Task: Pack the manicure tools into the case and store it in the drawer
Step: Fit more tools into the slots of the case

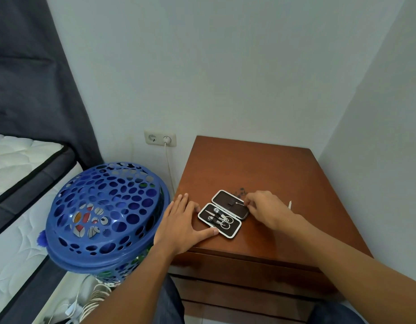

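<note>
While the left hand (181, 222) braces the case (223, 213), open nightstand (260, 164) surrounds.

Glossy wooden nightstand (260, 164); shiny metal tools (219, 218).

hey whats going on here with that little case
A person is packing a manicure case lying open on a wooden nightstand. The left hand steadies the case's near edge. The right hand pinches a thin tool over the upper half. Scissors and clippers already sit in the lower half. The drawers look shut.
</note>
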